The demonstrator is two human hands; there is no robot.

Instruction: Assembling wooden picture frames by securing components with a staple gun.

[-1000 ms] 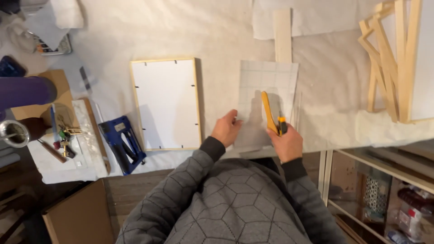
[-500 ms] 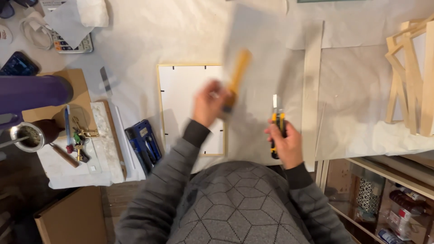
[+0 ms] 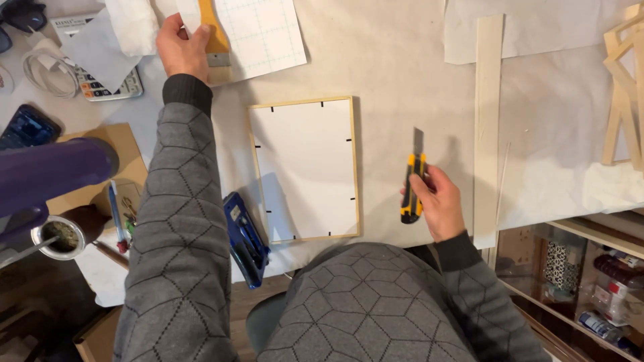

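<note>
My left hand reaches to the far left of the table and holds a flat brush with a yellow handle together with a white gridded sheet. A yellow and black utility knife with its blade out is gripped in my right hand, near the table's front edge. Between my arms lies a light wooden picture frame, face down, its white backing showing.
A long wooden strip lies right of the knife, with wooden stretcher frames at far right. A blue tool, pens, a calculator, a phone and a purple cylinder crowd the left. Shelves with bottles sit below at right.
My left hand carried the brush and gridded sheet from in front of me up to the far left. The right hand kept the knife and stayed near the front edge.
</note>
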